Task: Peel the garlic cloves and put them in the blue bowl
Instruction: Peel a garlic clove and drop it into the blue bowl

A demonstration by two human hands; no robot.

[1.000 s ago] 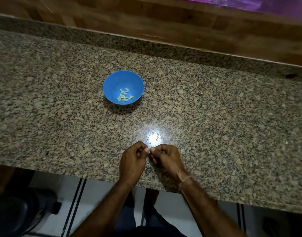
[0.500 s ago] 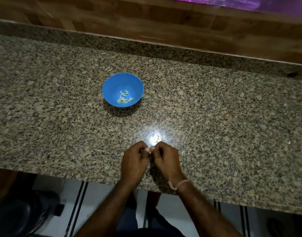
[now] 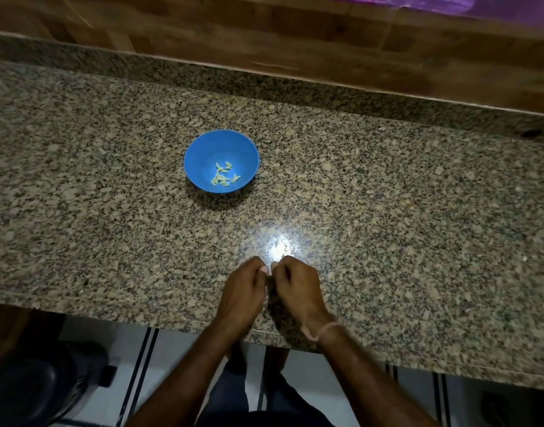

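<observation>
Garlic clove under work: not resolving clearly. It is sitting, by my judgement, in the pinch where the two sets of fingertips (image 3: 265, 269) are meeting; the pale specks there could be clove, skin or nails, cannot tell which.

Left hand (image 3: 243, 291) and right hand (image 3: 298, 288): both are curling closed, knuckles up, thumbs and forefingers pointing at each other and touching at the tips. Judged as both pinching the one clove, one hand steadying and the other picking at skin; which is doing which is hidden.

The hands are working low over the countertop (image 3: 388, 195), near its front edge, probably so a dropped clove or skin is landing on stone rather than floor.

Blue bowl (image 3: 207, 149): standing upright farther back and to the left, well apart from the hands, within forward reach. Peeled cloves (image 3: 224, 177) are lying in a small loose cluster at its bottom, so the task is partly along.

No unpeeled stock is showing on the counter. A lamp glare (image 3: 280, 248) is falling just beyond the fingertips. A thin band (image 3: 321, 329) is circling the right wrist.
</observation>
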